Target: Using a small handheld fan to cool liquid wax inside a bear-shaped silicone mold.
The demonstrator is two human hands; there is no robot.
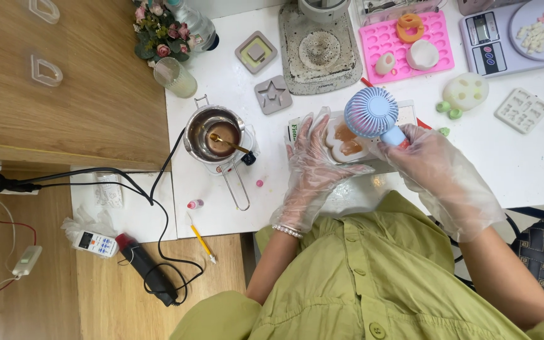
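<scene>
blue handheld fan in right hand over white mould.

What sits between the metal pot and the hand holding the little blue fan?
In the head view, the gloved left hand on a white mold lies between the pot and right hand.

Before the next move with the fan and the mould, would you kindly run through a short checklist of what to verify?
1. Right hand grips the blue handheld fan by its handle: ok.
2. Fan head sits over the white mould with its brown filling: ok.
3. Left hand steadies the mould, fingers on its near edge: ok.
4. Both hands gloved: ok.
5. Fan blades running: cannot tell.
6. Metal pot with spoon stands apart from the left hand, handle toward the table edge: ok, though the black cable runs close beside it.
</scene>
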